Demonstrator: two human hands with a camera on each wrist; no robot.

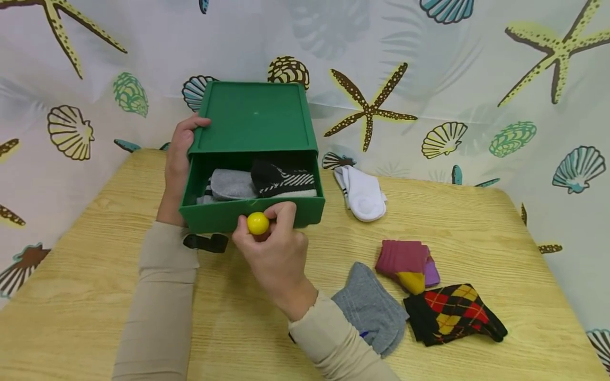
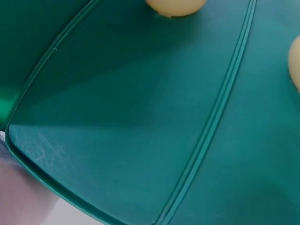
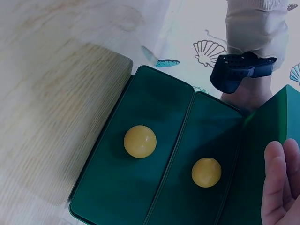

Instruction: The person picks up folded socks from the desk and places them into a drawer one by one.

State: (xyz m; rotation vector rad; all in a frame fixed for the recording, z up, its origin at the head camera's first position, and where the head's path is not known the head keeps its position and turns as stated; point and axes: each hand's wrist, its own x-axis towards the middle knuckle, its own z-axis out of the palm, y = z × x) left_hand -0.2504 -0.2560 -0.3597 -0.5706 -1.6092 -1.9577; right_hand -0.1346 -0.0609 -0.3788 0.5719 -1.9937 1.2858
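Note:
A green drawer unit (image 1: pixel 257 114) stands at the back of the table with its top drawer (image 1: pixel 214 218) pulled out. Folded inside that drawer are grey socks (image 1: pixel 233 184) and black-and-white patterned socks (image 1: pixel 290 182). My right hand (image 1: pixel 276 254) pinches the drawer's yellow knob (image 1: pixel 258 223) between thumb and fingers. Against the unit's left side, my left hand (image 1: pixel 178 153) grips the body, one digit over the top edge; its other fingers are mostly hidden. Two lower drawers, closed, each show a yellow knob (image 3: pixel 140 141) in the right wrist view.
Right of the unit lie white socks (image 1: pixel 364 196), burgundy socks (image 1: pixel 402 259) with mustard and purple parts, grey socks (image 1: pixel 371 307) and argyle socks (image 1: pixel 455 315). A patterned curtain (image 1: pixel 395 32) hangs behind the wooden table (image 1: pixel 71 317).

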